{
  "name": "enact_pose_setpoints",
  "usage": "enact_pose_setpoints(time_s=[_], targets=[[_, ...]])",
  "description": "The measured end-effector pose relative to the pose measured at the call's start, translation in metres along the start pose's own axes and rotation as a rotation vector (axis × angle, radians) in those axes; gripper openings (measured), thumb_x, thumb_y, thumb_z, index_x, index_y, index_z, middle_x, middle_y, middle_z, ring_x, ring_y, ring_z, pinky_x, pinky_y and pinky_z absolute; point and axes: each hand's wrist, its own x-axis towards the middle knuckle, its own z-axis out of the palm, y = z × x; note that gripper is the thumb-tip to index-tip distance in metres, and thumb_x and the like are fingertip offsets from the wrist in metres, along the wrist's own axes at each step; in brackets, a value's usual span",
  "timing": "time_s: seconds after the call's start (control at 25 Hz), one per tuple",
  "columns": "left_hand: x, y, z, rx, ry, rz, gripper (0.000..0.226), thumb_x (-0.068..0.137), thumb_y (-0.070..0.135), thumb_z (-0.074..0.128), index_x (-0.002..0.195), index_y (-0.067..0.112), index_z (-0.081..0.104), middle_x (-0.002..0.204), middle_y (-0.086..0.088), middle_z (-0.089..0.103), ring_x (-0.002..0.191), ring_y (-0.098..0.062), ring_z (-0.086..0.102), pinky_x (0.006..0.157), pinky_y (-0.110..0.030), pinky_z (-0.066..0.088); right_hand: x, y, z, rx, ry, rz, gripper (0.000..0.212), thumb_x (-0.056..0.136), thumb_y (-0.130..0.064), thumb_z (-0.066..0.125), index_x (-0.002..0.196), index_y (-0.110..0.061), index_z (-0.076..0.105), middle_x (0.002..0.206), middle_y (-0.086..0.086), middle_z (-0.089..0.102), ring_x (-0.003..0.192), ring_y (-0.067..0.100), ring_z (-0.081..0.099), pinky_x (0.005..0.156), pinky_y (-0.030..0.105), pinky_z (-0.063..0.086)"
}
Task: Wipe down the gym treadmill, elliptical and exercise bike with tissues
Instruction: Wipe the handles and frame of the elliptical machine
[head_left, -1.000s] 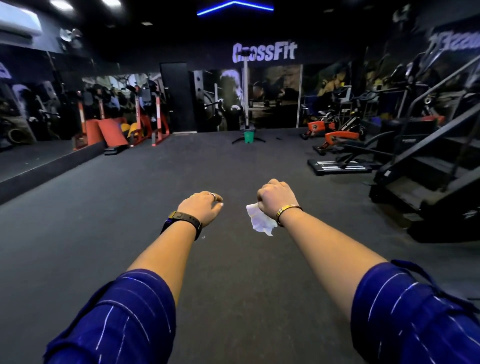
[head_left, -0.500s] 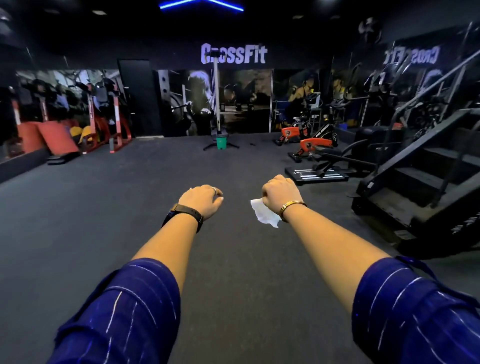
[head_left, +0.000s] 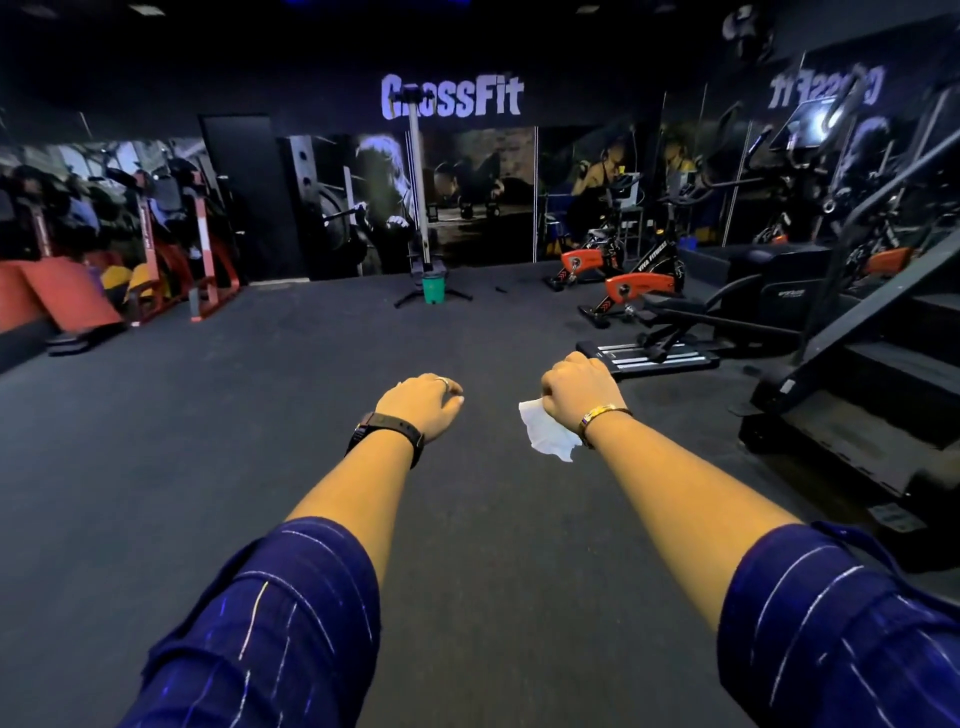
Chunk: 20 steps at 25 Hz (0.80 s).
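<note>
A dim gym hall is shown, floored in dark rubber matting (head_left: 218, 426). A white CrossFit sign (head_left: 451, 97) is mounted on the black far wall (large murals (head_left: 478, 192) beneath), with a black door (head_left: 249, 197) set at left.

white tissue (head_left: 545, 432), navy pinstriped sleeves (head_left: 291, 623), orange-black exercise bikes (head_left: 636, 287), green bucket (head_left: 433, 289)

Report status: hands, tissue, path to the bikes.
Left hand loosely curled, nothing seen in it. Right hand grips white tissue. Nearest exercise bike ahead right, not yet reached. Open floor between, nothing blocking.
</note>
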Motion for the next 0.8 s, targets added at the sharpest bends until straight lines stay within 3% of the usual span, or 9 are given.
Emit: enact_pose_setpoints(time_s=[0.36,0.6,0.8], targets=[[0.255,-0.048,-0.009,0.032,0.015,0.039,0.034,0.102,0.039,0.042,0.13,0.029,0.057,0.14,0.001,0.052,0.121,-0.027,0.053,0.101,-0.043,0.044,0.234,0.048,0.071,0.042,0.032,0.025,0.025,0.094,-0.02,0.047,0.104,-0.02,0.07,0.104,0.0,0.066,0.11,0.024,0.048,0.086,0.033,0.038],[0.431,-0.073,0.033,0.019,0.0,0.1,0.034,0.103,0.036,0.041,0.131,0.027,0.057,0.141,0.0,0.053,0.123,-0.026,0.054,0.119,-0.045,0.02,0.37,0.099,0.155,-0.032,0.015,0.054,0.025,0.094,-0.019,0.046,0.102,-0.019,0.07,0.101,-0.001,0.066,0.107,0.023,0.049,0.083,0.032,0.038],[0.604,-0.083,0.055,-0.109,-0.006,0.093,0.035,0.102,0.036,0.044,0.132,0.026,0.058,0.138,-0.003,0.056,0.121,-0.029,0.055,0.111,-0.047,0.036,0.504,0.165,0.203,-0.098,-0.002,0.108,0.025,0.094,-0.019,0.046,0.105,-0.019,0.069,0.104,0.0,0.066,0.108,0.024,0.048,0.085,0.032,0.037]])
